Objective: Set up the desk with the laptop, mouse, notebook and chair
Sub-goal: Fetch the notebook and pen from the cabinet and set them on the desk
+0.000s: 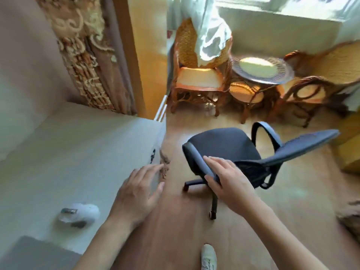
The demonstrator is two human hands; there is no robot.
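Note:
A dark blue office chair with a mesh back stands on the wooden floor to the right of the white desk. My right hand rests on the chair's near armrest, thumb under it and fingers over it. Over the desk's front right corner hovers my left hand, fingers spread and holding nothing. A white mouse lies on the desk near the front. At the bottom left corner, a grey slab that looks like a laptop lies on the desk. No notebook is in view.
Wicker chairs and a round wicker table stand by the window beyond the office chair. A patterned curtain hangs behind the desk. My white shoe is on the floor below.

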